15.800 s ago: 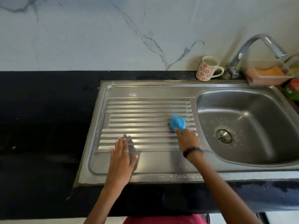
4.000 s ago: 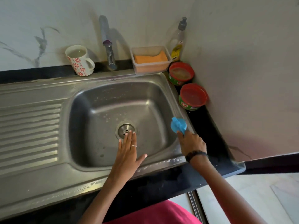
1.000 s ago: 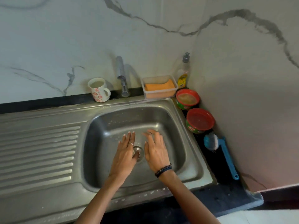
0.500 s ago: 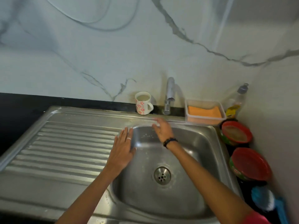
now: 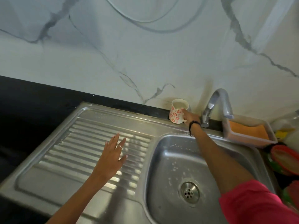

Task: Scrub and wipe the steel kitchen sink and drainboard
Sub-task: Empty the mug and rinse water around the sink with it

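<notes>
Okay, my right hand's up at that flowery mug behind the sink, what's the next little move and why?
Probably close the right hand on the mug and lift it toward the drainboard. It seems to hold liquid, and soap flecks dot the sink, so pouring would rinse the steel. The left hand lies flat and open over the ridges, ready to wipe.

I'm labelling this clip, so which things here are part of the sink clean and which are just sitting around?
Part of the job:
steel sink
drainboard, left hand open above it
mug, gripped by the right hand
tap

Just sitting around:
tub with orange sponge
red-lidded containers
black counter
</notes>
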`<state>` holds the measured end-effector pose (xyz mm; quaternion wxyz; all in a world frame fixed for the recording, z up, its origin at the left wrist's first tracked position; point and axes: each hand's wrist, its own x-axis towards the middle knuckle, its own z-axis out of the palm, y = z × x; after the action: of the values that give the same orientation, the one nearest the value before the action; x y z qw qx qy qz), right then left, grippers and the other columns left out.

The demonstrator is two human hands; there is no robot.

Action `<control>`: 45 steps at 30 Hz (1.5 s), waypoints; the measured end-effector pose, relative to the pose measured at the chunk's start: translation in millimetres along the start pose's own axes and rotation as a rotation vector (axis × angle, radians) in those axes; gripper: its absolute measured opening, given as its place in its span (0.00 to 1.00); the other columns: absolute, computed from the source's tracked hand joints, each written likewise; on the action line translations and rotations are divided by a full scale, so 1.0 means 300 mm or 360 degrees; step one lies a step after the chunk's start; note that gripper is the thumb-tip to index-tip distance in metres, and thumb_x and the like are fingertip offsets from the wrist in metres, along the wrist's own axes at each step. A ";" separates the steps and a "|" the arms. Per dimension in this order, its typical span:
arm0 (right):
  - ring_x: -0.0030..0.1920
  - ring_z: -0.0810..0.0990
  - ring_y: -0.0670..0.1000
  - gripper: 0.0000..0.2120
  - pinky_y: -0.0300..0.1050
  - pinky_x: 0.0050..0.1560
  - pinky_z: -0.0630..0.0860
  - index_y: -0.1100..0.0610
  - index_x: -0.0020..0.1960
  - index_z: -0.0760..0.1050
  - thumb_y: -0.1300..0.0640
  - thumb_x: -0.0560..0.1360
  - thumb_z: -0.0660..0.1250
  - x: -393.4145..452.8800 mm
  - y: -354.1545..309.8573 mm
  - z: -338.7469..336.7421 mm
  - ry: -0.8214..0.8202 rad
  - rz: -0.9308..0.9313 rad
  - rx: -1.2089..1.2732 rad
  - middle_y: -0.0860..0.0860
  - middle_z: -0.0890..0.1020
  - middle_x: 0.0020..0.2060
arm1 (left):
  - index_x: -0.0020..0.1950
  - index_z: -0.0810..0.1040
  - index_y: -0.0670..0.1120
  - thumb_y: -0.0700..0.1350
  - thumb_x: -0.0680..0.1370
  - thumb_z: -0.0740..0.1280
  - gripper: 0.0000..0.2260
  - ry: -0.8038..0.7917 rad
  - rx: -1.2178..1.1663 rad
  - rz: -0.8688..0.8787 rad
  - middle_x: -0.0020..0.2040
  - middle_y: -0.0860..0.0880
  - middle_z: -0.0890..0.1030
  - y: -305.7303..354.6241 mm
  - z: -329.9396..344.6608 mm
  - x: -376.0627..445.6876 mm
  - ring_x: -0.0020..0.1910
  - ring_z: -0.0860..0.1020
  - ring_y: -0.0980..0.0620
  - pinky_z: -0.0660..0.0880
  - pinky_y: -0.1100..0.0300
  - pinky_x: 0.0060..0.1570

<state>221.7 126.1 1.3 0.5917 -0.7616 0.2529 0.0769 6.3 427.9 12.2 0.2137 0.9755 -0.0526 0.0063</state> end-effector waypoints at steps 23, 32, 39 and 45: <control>0.37 0.76 0.51 0.05 0.40 0.35 0.80 0.60 0.41 0.76 0.59 0.74 0.67 -0.441 -0.299 0.622 -0.0550 0.0021 0.0155 0.54 0.74 0.31 | 0.75 0.57 0.46 0.46 0.81 0.59 0.23 0.0014 -0.0246 -0.0051 0.75 0.50 0.59 -0.800 -0.282 0.128 0.75 0.54 0.52 0.46 0.57 0.72; 0.45 0.81 0.54 0.13 0.44 0.46 0.80 0.64 0.46 0.78 0.55 0.69 0.73 -0.408 -0.477 0.966 -0.0737 -0.0037 -0.0233 0.58 0.82 0.43 | 0.74 0.60 0.44 0.43 0.81 0.57 0.21 -0.0111 -0.0036 0.0041 0.73 0.49 0.63 -0.987 -0.316 0.375 0.73 0.61 0.53 0.43 0.56 0.73; 0.54 0.81 0.56 0.19 0.50 0.56 0.78 0.65 0.49 0.77 0.52 0.67 0.75 -0.341 -0.548 1.124 -0.0692 -0.0096 -0.0549 0.59 0.82 0.50 | 0.75 0.58 0.43 0.41 0.81 0.55 0.22 -0.0109 0.0157 0.0125 0.74 0.47 0.60 -1.050 -0.302 0.564 0.75 0.55 0.51 0.46 0.54 0.73; 0.55 0.79 0.57 0.12 0.52 0.58 0.77 0.59 0.40 0.74 0.52 0.68 0.74 -0.352 -0.596 1.209 -0.0672 -0.0153 -0.0850 0.56 0.80 0.44 | 0.75 0.54 0.44 0.43 0.82 0.53 0.22 -0.0208 0.0399 0.0135 0.76 0.47 0.54 -1.075 -0.302 0.652 0.76 0.48 0.50 0.43 0.52 0.73</control>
<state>282.1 529.0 95.1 0.4136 -0.8680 0.0595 0.2684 235.7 737.4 -32.8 0.0858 0.9897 -0.1062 -0.0418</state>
